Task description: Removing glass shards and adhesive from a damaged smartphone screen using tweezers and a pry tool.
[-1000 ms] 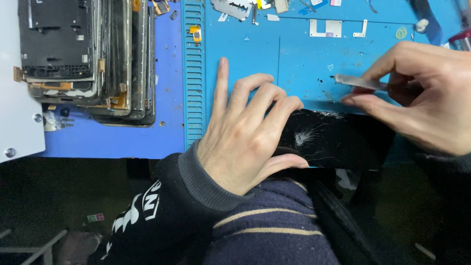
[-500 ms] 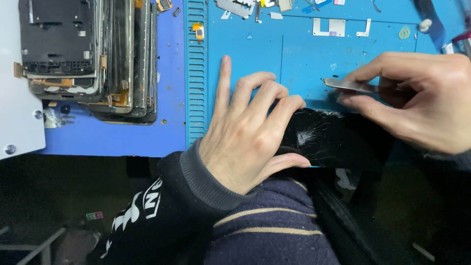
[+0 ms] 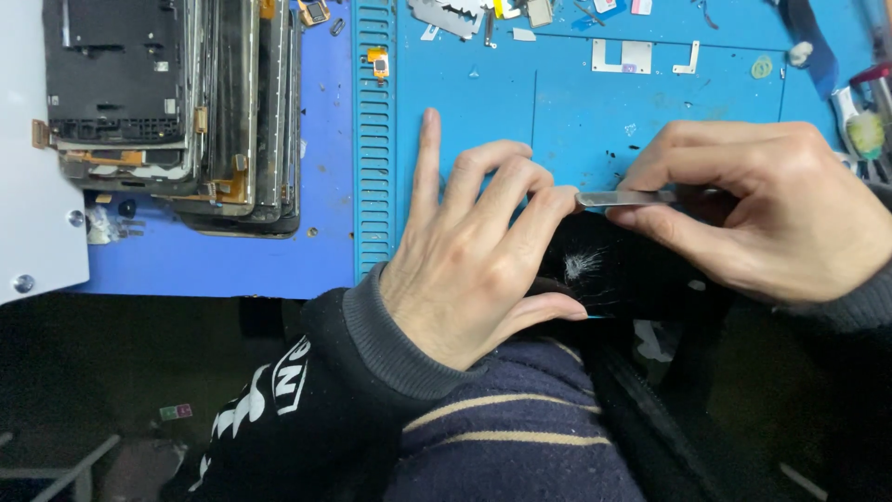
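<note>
Left hand (image 3: 474,256) flat on cracked black panel (image 3: 618,274) — right hand (image 3: 762,209) pinches, seemingly, tweezers (image 3: 623,198).

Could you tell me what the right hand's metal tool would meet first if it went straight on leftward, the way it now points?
Most likely the left hand: the metal tool's tip already sits at its fingertips.

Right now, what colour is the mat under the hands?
Bright blue work mat, clearest in the head view.

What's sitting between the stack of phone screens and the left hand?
In the head view, a ribbed blue strip at the mat's edge lies between the stack of phone screens and the left hand.
</note>
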